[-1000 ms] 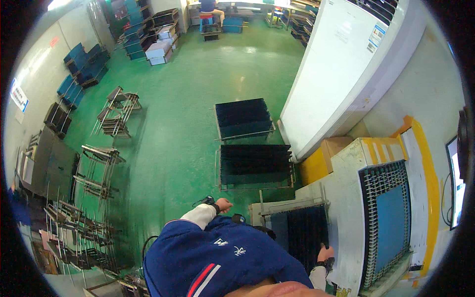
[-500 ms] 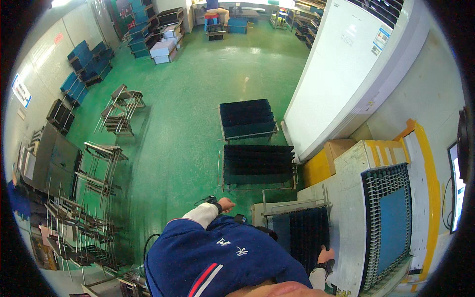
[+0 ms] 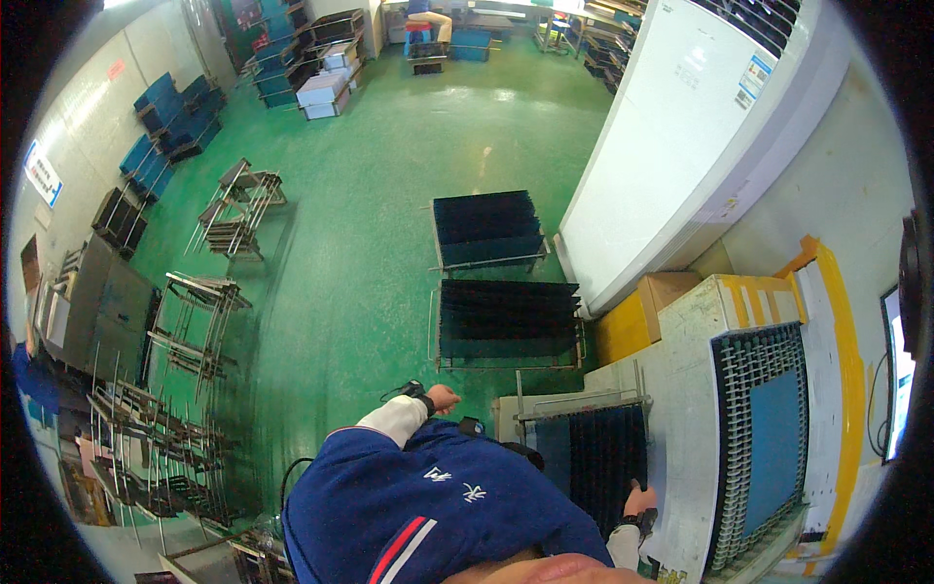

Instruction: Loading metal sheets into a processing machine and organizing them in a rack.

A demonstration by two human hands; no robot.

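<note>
My left hand [image 3: 445,398] hangs over the green floor, away from the racks. Its fingers are curled in, and nothing shows in them. My right hand [image 3: 637,499] is at the right edge of a wire rack of upright dark panels [image 3: 608,453] that stands on a pale bench. Its fingers are bent against the panels' edge; what they pinch, if anything, is too small to make out. At the rack's left side stands a bluer panel [image 3: 553,450]. My blue-clad body covers the rack's near left part.
Two more wire racks of dark panels [image 3: 506,321] [image 3: 486,226] stand on the floor ahead. At right are a grid-like rack with a blue sheet [image 3: 773,453], cardboard boxes [image 3: 669,302] and a tall white cabinet [image 3: 662,136]. Metal stands [image 3: 199,326] line the left; a person sits far off.
My view has shifted very slightly. Both hands stay nearly where they were, the right one still at the rack's edge. The person at the far left edge has moved a little.
</note>
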